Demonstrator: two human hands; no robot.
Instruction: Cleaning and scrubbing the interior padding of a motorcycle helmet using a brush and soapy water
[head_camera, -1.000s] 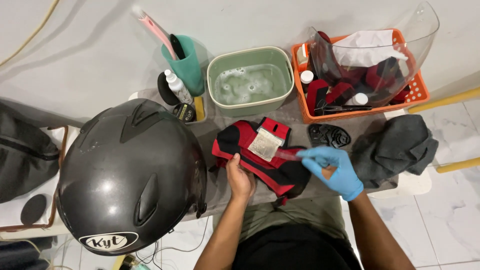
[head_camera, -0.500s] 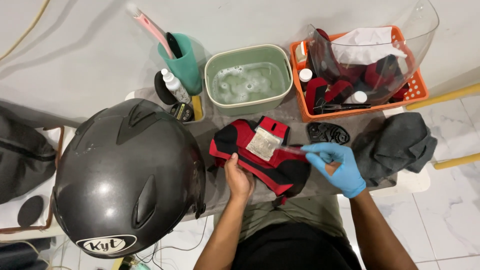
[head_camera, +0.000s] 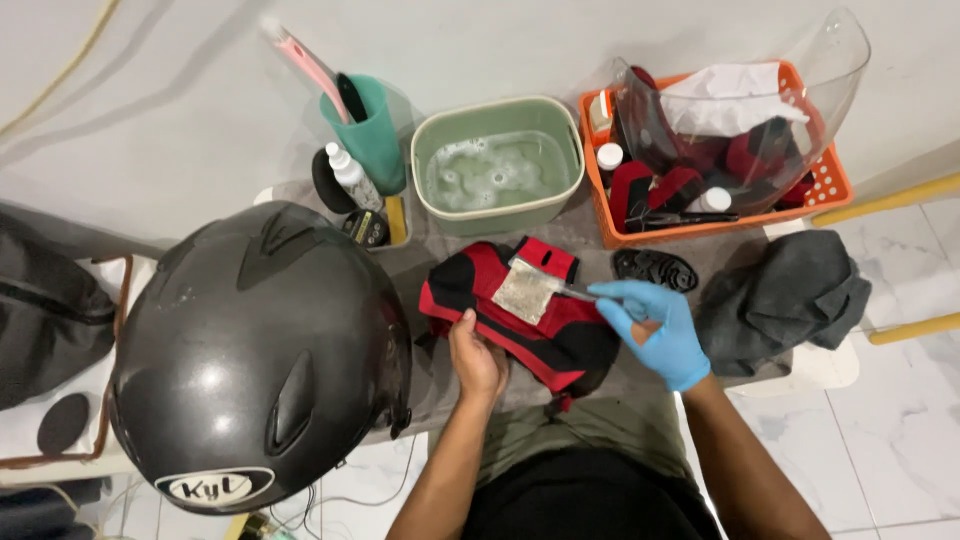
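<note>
Looking down from head height, a person works at a low surface (head_camera: 640, 375) draped in grey cloth. The bare left hand (head_camera: 477, 362) presses on the near edge of a red and black pad (head_camera: 520, 325), fingers curled over it, holding it flat. The right hand (head_camera: 655, 328), in a blue glove, pinches a thin metal tool (head_camera: 577, 294) whose tip touches a pale grey patch (head_camera: 525, 291) lying on top of the pad. The pad sits in the middle of the surface, just in front of the person.

A glossy dark helmet (head_camera: 255, 355) fills the left side. Behind the pad stands a green tub (head_camera: 497, 165) of soapy water, with a teal cup (head_camera: 370, 135) of brushes and a small white bottle (head_camera: 348, 175) to its left. An orange basket (head_camera: 715, 150) to the right holds a clear visor and more red pads. A crumpled grey cloth (head_camera: 785, 300) lies near the right hand.
</note>
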